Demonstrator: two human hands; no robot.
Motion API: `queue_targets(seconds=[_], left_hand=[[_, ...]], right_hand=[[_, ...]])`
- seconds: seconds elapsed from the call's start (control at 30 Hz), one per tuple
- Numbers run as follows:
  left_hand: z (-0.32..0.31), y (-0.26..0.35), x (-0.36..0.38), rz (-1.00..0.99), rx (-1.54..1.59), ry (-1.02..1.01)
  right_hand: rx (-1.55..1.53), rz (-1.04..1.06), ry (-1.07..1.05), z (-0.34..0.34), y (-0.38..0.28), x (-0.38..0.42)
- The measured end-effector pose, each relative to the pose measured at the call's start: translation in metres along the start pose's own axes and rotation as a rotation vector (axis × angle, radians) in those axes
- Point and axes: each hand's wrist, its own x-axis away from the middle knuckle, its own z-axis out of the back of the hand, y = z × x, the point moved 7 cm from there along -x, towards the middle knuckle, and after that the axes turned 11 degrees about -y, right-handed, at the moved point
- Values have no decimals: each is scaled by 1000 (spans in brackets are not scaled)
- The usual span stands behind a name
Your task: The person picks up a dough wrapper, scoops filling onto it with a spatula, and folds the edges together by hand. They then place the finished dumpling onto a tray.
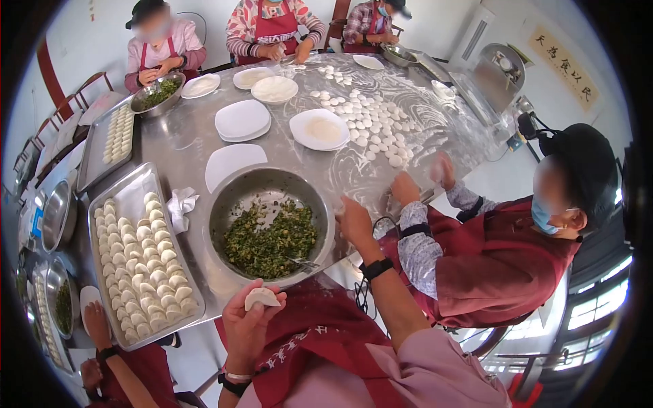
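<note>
My left hand (pixel 250 318) is closed around a folded dumpling (pixel 261 298), pinched between thumb and fingers in front of my apron. At the right rim of a large steel bowl (pixel 328 234) is my right hand (pixel 356 222), its fingers curled together; whatever they hold, if anything, is hard to make out. Chopped green filling (pixel 269 238) lies in the bowl, with a metal utensil (pixel 303 262) resting in it. Left of the bowl, rows of shaped dumplings (pixel 139 265) cover much of a metal tray (pixel 197 289).
Many round wrappers (pixel 371 122) lie on the floured steel table (pixel 320 183). White plates (pixel 243 119) stand beyond the bowl. A co-worker (pixel 503 238) sits close on my right; others sit across the table. Another person's hand (pixel 97 323) is near the tray at lower left.
</note>
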Motion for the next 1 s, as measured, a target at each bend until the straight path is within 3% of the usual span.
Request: queue_targets(seconds=[0.1,0.2,0.3,0.4,0.63,0.73,0.83,0.93,0.97,1.0], left_hand=[[2,-4,-3,17,26,-40],[8,-1,0,11,44,-55],[17,5,9,-6,71,-45],[26,12,13,-35,90,-50],[39,21,27,-25,76,-82],[41,23,31,-4,95,-112],[41,27,35,33,77,-118],[39,28,40,75,58,-148],[37,28,40,84,58,-163],[34,26,41,94,53,-175]], right_hand=[[54,80,125,20,-6,-8],[133,-70,91,26,-10,-16],[277,-242,-285,-20,13,-21],[238,-60,-175,-33,23,-29],[122,-67,198,40,-21,-35],[11,-119,226,59,-32,-5],[-20,-228,89,56,-22,38],[-59,-177,173,42,-23,80],[-98,-294,24,30,-15,86],[-66,-215,65,25,-17,91]])
